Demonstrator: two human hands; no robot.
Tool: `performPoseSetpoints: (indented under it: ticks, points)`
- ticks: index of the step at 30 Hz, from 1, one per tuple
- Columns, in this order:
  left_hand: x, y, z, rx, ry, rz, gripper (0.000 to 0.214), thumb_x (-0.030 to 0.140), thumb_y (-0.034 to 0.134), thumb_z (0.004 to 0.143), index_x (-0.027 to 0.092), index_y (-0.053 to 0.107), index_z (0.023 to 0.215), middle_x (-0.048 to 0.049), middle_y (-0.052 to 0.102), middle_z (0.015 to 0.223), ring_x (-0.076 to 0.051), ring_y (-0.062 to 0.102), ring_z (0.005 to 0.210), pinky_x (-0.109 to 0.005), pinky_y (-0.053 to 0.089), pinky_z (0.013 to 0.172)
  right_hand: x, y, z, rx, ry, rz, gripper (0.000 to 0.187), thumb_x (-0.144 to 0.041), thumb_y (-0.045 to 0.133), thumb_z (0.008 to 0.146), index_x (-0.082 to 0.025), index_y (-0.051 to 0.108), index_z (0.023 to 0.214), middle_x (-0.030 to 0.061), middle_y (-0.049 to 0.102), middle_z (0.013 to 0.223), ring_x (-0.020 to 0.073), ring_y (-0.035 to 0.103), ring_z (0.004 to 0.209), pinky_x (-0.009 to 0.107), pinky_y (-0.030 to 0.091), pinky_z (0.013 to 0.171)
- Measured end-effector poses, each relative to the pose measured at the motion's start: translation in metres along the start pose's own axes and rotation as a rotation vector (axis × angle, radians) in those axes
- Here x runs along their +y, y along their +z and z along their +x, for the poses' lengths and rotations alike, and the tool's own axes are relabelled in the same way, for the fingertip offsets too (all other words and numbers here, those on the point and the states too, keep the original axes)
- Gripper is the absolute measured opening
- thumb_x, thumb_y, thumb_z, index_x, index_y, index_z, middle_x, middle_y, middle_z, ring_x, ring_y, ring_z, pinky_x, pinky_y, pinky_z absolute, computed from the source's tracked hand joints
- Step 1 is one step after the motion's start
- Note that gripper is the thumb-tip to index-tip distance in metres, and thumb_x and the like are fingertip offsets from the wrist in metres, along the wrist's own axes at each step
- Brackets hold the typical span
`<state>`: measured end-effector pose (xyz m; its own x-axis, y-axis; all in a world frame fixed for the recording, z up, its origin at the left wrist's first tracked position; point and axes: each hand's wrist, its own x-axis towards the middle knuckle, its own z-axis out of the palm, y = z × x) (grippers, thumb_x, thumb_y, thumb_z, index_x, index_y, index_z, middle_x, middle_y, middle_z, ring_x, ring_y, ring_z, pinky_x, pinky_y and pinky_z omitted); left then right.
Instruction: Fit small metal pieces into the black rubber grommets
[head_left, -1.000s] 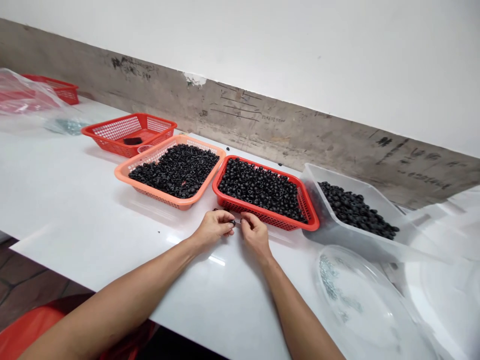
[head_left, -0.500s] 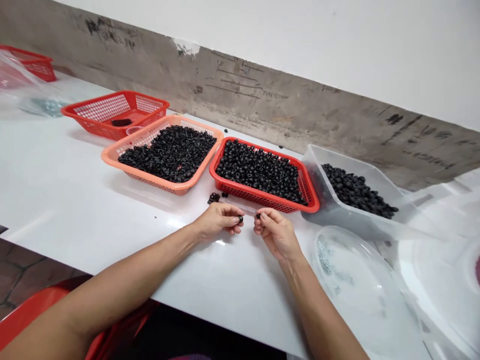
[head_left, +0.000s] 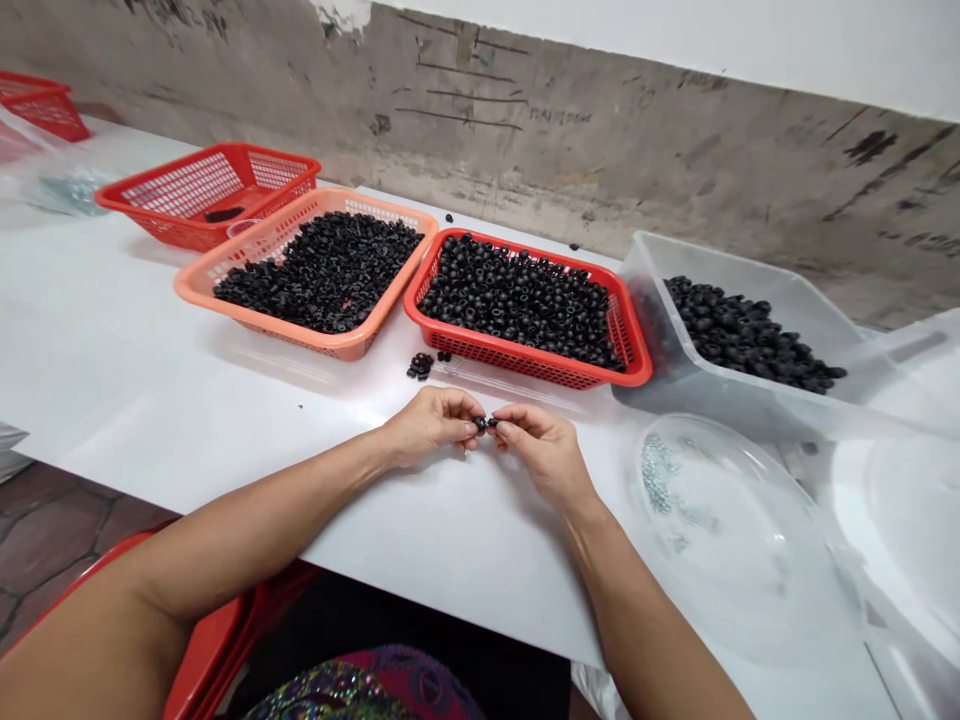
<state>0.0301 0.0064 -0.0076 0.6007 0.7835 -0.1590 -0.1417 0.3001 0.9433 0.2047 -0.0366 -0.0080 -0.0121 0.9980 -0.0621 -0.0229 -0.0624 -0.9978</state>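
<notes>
- Left hand [head_left: 424, 428]: thumb and fingers closed in a pinch on a black piece [head_left: 481, 425], which pokes out toward the right hand.
- Right hand [head_left: 547, 452]: also pinched nearly closed, with a smaller piece [head_left: 493, 423] at its fingertips. The two held parts meet or nearly meet between the hands; whether they touch is too small to tell.
- Just beyond the left hand: a little pile [head_left: 420, 367] of black bits on the white table [head_left: 262, 440].
- Straight beyond both hands: a red basket [head_left: 525, 357] full of round black beads.
- Beyond and left of the left hand: an orange basket [head_left: 341, 343] heaped with small black parts, and past it another red basket [head_left: 165, 226] with a dark clump inside.
- Beyond and right of the right hand: a clear bin [head_left: 765, 385], tilted, holding more black beads.
- Right of the right hand: a round clear tray [head_left: 742, 570] with small shiny bits [head_left: 657, 475] toward its far left side.
</notes>
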Motion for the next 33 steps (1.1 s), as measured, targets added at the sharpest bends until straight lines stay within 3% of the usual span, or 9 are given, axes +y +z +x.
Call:
performPoseSetpoints:
  ticks: [9, 18, 24, 33]
  points:
    - [0.002, 0.000, -0.001, 0.015, 0.028, 0.097, 0.017, 0.016, 0.064, 0.066, 0.010, 0.064, 0.081, -0.0010, 0.062, 0.063, -0.010, 0.056, 0.056, -0.024, 0.044, 0.056, -0.003, 0.007, -0.004, 0.060, -0.117, -0.290, 0.013, -0.026, 0.060, 0.072, -0.017, 0.067, 0.079, 0.0016, 0.065, 0.070, 0.0137, 0.056, 0.062, 0.026, 0.044, 0.059]
    - [-0.003, 0.003, -0.001, 0.080, 0.087, 0.217, 0.018, 0.015, 0.058, 0.065, 0.011, 0.060, 0.083, 0.0011, 0.059, 0.066, -0.010, 0.053, 0.057, -0.024, 0.043, 0.059, 0.003, 0.011, -0.010, 0.113, -0.365, -0.694, 0.011, -0.021, 0.053, 0.079, -0.020, 0.063, 0.083, 0.0037, 0.066, 0.079, 0.0167, 0.059, 0.070, 0.029, 0.047, 0.069]
    - [-0.009, -0.001, -0.001, 0.064, 0.210, 0.516, 0.015, 0.014, 0.050, 0.072, 0.014, 0.061, 0.083, 0.0001, 0.059, 0.071, -0.012, 0.053, 0.068, -0.025, 0.043, 0.066, 0.001, 0.011, -0.012, 0.070, -0.434, -0.730, 0.012, -0.023, 0.053, 0.082, -0.024, 0.065, 0.087, 0.0044, 0.067, 0.083, 0.0199, 0.061, 0.078, 0.033, 0.048, 0.073]
    - [-0.002, 0.000, -0.005, 0.022, 0.280, 0.728, 0.018, 0.015, 0.045, 0.078, 0.015, 0.061, 0.087, -0.0006, 0.059, 0.076, -0.013, 0.051, 0.072, -0.024, 0.040, 0.067, 0.004, 0.012, -0.013, 0.086, -0.338, -0.603, 0.013, -0.021, 0.056, 0.079, -0.022, 0.067, 0.085, 0.0037, 0.068, 0.083, 0.0179, 0.061, 0.071, 0.031, 0.048, 0.069]
